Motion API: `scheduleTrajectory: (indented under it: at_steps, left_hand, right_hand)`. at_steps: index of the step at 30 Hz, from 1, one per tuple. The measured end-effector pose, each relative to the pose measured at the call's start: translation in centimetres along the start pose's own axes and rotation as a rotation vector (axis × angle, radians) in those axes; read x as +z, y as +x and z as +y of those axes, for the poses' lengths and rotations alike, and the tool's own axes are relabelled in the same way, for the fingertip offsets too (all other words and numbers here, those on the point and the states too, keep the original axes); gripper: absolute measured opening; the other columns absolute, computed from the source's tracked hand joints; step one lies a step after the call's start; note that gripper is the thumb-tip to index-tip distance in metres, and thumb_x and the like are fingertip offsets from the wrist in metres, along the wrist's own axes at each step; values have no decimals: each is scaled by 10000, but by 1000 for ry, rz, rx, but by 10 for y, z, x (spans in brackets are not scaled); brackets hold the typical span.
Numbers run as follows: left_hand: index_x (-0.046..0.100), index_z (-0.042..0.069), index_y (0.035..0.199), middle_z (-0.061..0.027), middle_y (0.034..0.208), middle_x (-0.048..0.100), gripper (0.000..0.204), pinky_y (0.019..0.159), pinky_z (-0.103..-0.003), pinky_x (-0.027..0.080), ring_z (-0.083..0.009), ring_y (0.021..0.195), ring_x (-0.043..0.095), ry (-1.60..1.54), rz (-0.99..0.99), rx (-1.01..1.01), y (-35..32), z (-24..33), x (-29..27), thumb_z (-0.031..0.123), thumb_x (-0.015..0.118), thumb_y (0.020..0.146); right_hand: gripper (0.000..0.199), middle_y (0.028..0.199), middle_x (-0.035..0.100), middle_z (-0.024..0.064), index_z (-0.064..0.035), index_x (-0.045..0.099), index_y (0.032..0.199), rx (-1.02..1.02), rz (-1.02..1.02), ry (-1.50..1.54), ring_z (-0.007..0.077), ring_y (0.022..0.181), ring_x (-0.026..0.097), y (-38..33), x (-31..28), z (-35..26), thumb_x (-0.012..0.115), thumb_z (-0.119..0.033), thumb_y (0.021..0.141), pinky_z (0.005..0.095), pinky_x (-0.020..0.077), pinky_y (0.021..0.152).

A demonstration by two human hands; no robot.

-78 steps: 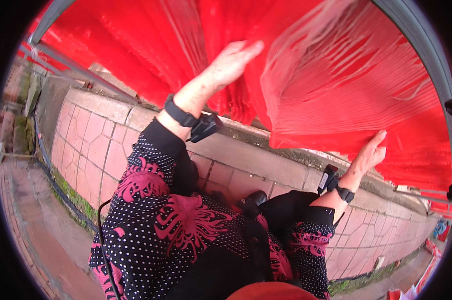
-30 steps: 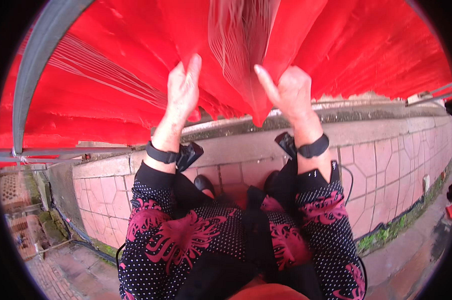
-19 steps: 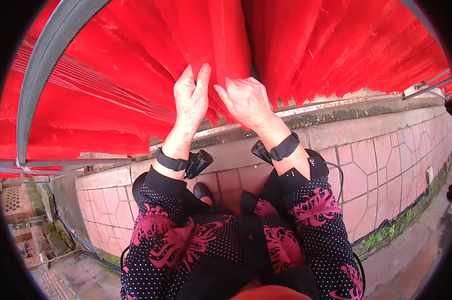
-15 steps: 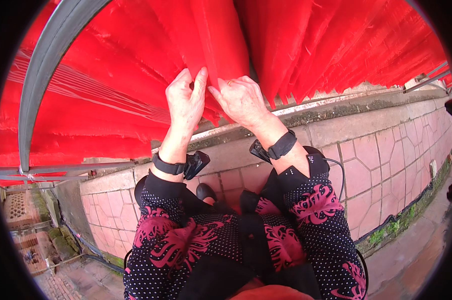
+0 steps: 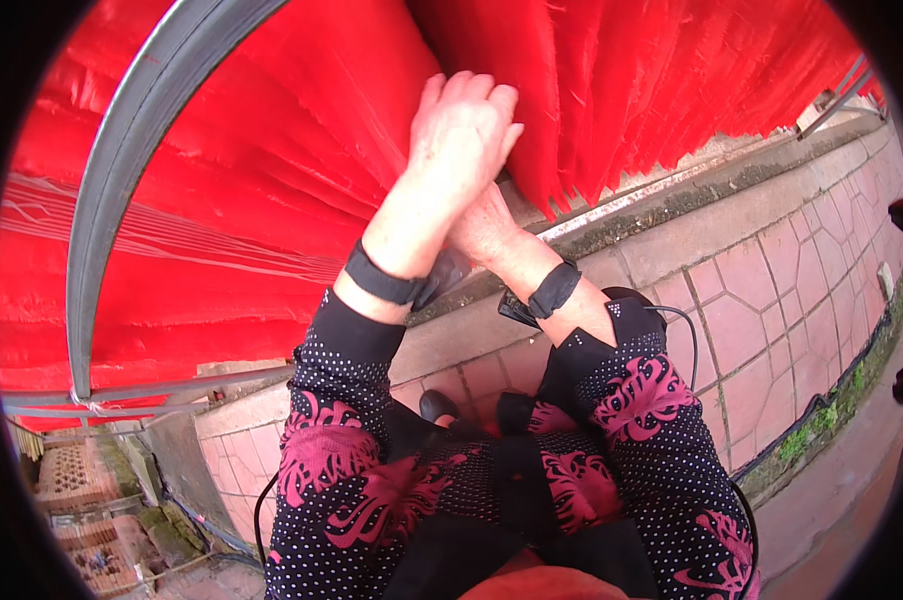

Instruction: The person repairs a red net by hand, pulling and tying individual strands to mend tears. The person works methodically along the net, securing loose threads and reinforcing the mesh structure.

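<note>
Hands [image 5: 461, 135] overlap by red cloth [image 5: 291, 130], near its ragged edge [image 5: 586, 190], paving [image 5: 736, 325] stretching rightward.

- Bright, soft daylight fell evenly over the paving [image 5: 741, 325]; its direction was hard to tell.
- The red cloth [image 5: 271, 190] glowed so strongly that fine detail washed out, while a deep fold near the top went almost black.
- The left hand [image 5: 461, 130] looked pale and slightly soft.
- Wide-lens distortion bowed the kerb [image 5: 671, 205].
- A black, purple-fringed circle closed off the corners.
</note>
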State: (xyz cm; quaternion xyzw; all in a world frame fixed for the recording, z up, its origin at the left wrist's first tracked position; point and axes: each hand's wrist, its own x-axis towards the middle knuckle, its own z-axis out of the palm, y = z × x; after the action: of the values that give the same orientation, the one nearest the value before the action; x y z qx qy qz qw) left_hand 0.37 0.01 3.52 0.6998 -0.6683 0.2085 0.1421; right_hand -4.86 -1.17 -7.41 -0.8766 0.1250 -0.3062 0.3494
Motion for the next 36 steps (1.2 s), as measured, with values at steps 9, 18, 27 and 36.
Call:
scheduleTrajectory:
  at_steps: [9, 18, 27, 36]
  left_hand:
    - [657, 76, 1153, -133, 1073, 670, 382, 908, -439, 462, -311, 1040, 627, 229, -414, -328, 7, -53, 26, 355, 615, 897]
    - [725, 79, 914, -27, 742, 654, 466, 692, -283, 470, -113, 706, 575, -769, 29, -629, 24, -44, 32, 506, 797, 740]
    - [702, 74, 749, -20, 783, 677, 419, 802, -289, 467, -144, 754, 636, -334, 269, -347, 27, -28, 50, 475, 818, 709]
    - [684, 12, 820, 25, 632, 510, 239, 572, -275, 386, -59, 628, 434, -672, 121, -367, 18, -39, 41, 234, 679, 907]
  right_hand:
    - [190, 638, 588, -3, -85, 647, 768, 80, 296, -6, 111, 563, 554, 6, -112, 11, 762, -228, 816, 263, 464, 538]
    - [285, 1012, 664, 147, -45, 645, 1113, 134, 553, -287, 307, 835, 653, 10, -116, 50, 669, -231, 899, 389, 521, 725]
    - [123, 803, 694, 86, -109, 683, 861, 108, 509, -342, 306, 746, 673, 14, -99, 41, 688, -232, 861, 418, 531, 627]
    - [259, 784, 649, 58, -98, 663, 899, 235, 453, -113, 245, 637, 614, 15, -106, 38, 748, -331, 825, 367, 507, 612]
